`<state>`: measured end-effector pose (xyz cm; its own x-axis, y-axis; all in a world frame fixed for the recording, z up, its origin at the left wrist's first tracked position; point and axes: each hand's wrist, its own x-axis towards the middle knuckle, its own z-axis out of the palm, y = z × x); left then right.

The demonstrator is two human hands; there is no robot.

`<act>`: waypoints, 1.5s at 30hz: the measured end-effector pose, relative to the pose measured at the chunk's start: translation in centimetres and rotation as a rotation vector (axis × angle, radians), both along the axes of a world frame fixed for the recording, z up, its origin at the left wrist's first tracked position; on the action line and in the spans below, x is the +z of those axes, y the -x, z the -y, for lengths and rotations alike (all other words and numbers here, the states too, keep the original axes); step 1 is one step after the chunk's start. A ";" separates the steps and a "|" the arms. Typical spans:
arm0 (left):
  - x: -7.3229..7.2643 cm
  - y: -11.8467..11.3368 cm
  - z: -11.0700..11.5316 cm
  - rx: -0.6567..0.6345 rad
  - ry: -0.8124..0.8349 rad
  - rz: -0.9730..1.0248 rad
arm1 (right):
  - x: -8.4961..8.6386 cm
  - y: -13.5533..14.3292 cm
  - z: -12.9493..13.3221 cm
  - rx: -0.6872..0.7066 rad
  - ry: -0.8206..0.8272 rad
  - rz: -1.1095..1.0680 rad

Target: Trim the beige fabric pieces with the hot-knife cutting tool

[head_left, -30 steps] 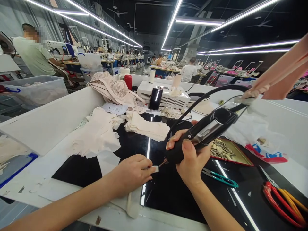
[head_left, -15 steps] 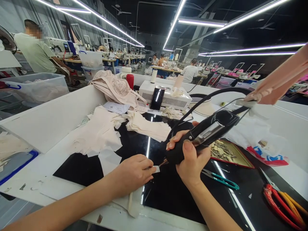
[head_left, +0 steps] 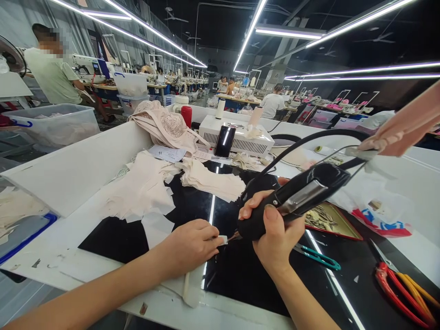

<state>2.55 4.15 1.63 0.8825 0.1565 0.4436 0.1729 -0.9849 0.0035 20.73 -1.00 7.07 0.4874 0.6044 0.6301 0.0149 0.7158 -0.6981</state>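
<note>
My left hand (head_left: 192, 247) pinches a small white tab (head_left: 223, 239) between thumb and fingers, over the glossy black work surface (head_left: 240, 279). Its kind is unclear. My right hand (head_left: 275, 229) is wrapped round a black corded hand tool (head_left: 302, 192) with a silver side lever. The tool's thin copper-coloured tip (head_left: 234, 236) points at the tab and lies at or very near its edge; contact cannot be made out. A pink cloth strap (head_left: 405, 128) holds up the tool's rear end. Below my left wrist, a pale strip (head_left: 186, 286) lies at the table's front edge.
Cream fabric pieces (head_left: 137, 188) and a stacked pile (head_left: 213, 181) lie beyond my left hand. A vented white box (head_left: 237, 137) with a phone (head_left: 224, 141) stands behind. At right are teal snips (head_left: 319, 257), red-handled scissors (head_left: 395, 288) and a tray (head_left: 343, 224). Co-workers sit farther off.
The tool has shifted slightly right, its rear end a little lower, and my right hand with it. My left hand still pinches the tab in nearly the same place.
</note>
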 end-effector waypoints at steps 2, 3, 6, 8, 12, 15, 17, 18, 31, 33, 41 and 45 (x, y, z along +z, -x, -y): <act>0.0 0.0 0.0 -0.001 0.004 -0.003 | 0.0 0.0 0.0 -0.001 0.009 0.011; 0.0 0.1 0.0 -0.001 0.005 -0.004 | 0.1 -0.1 0.0 -0.002 0.010 0.012; 0.1 0.1 0.0 -0.005 0.001 -0.004 | 0.2 -0.2 -0.3 -0.014 -0.014 -0.010; 0.2 0.1 0.0 -0.005 -0.003 -0.006 | 0.3 -0.3 -0.6 -0.018 -0.040 -0.015; 0.1 0.1 0.0 -0.008 -0.010 -0.002 | 0.0 -0.2 -0.9 0.012 -0.023 -0.009; 0.0 0.1 -0.1 -0.008 0.016 0.002 | -0.3 -0.1 -0.9 0.004 -0.006 0.000; 0.0 0.3 -0.1 -0.005 0.036 0.002 | -0.4 -0.1 -0.9 -0.010 -0.003 0.012; 0.0 0.4 -0.1 -0.003 0.044 0.007 | -0.4 -0.1 -0.9 -0.016 0.001 0.018; -0.4 1.7 0.8 0.073 -0.006 0.129 | -0.3 -0.4 -0.4 -0.036 0.009 0.031; -0.5 1.7 1.0 0.086 -0.011 0.132 | -0.2 -0.4 -0.4 -0.039 0.012 0.026; -0.6 1.6 1.2 0.091 0.033 0.163 | 0.6 0.7 -0.9 -0.028 0.013 -0.024; -0.9 1.6 1.1 0.096 0.040 0.189 | 0.6 1.6 -1.4 -0.003 0.019 -0.024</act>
